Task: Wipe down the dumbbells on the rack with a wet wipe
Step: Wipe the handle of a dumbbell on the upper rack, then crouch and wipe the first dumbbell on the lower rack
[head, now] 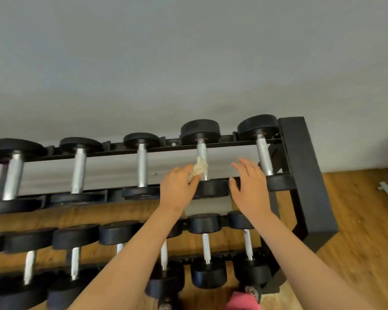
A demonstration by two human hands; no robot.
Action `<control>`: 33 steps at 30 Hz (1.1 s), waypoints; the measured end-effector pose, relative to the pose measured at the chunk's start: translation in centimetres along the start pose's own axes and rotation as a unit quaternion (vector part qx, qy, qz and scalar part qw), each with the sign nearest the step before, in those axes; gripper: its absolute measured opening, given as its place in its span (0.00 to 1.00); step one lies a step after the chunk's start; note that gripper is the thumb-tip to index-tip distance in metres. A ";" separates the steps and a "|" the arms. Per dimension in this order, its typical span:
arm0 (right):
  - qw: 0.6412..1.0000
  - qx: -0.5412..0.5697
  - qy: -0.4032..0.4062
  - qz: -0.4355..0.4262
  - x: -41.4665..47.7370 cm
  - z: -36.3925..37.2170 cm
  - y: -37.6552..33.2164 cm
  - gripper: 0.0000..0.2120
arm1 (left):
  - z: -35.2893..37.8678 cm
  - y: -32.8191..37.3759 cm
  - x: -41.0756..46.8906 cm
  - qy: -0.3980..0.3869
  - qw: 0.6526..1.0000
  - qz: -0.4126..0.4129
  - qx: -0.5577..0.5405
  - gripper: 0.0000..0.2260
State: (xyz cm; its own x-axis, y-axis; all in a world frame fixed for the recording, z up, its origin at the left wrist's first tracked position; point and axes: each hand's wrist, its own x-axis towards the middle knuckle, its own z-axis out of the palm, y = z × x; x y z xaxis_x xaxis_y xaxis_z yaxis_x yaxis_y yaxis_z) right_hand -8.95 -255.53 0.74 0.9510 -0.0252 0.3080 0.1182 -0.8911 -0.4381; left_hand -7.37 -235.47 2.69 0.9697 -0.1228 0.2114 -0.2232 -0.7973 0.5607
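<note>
Crumpled off-white wet wipe point(199, 167) pressed on the knurled steel handle of the black-headed dumbbell point(201, 148), second from right, top rail of the black metal rack point(300, 164). I'd flag: the small wad may snag on the knurling and tear, or miss the heads (looks bunched, yellowed). My left hand point(177, 186) grip pinches the wipe; right hand point(249, 182) grip open, beside the near head.

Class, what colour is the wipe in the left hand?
Off-white, cream wipe; head view shows it best.

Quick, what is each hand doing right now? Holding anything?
Left hand: grips the wet wipe at a dumbbell handle.
Right hand: open, fingers straight, holding nothing.
</note>
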 end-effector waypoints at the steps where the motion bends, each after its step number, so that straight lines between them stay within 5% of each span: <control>1: 1.000 -0.002 -0.009 -0.003 -0.2 0.1 -0.9 0.20 | -0.7 -0.8 -0.3 0.005 1.000 0.009 0.009 0.10; 14: 0.995 0.046 -0.075 -0.054 -4.2 5.1 -16.3 0.22 | -8.6 -10.6 -8.4 0.108 0.989 -0.050 0.092 0.08; 23: 0.976 0.077 -0.185 -0.088 -10.2 4.9 -17.9 0.21 | -10.9 -12.0 -17.9 0.076 0.985 -0.118 0.096 0.08; 33: 0.975 0.041 -0.215 -0.040 -14.8 6.1 -22.4 0.21 | -14.9 -17.9 -23.7 0.042 0.981 -0.178 0.070 0.03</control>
State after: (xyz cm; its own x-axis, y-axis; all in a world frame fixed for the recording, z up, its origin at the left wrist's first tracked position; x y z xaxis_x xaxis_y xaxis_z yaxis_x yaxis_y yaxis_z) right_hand -23.96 -232.42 0.84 0.9674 0.2515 -0.0307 0.2032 -0.8427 -0.4985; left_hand -27.83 -209.51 -0.39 0.9709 0.2216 0.0909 0.1486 -0.8550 0.4970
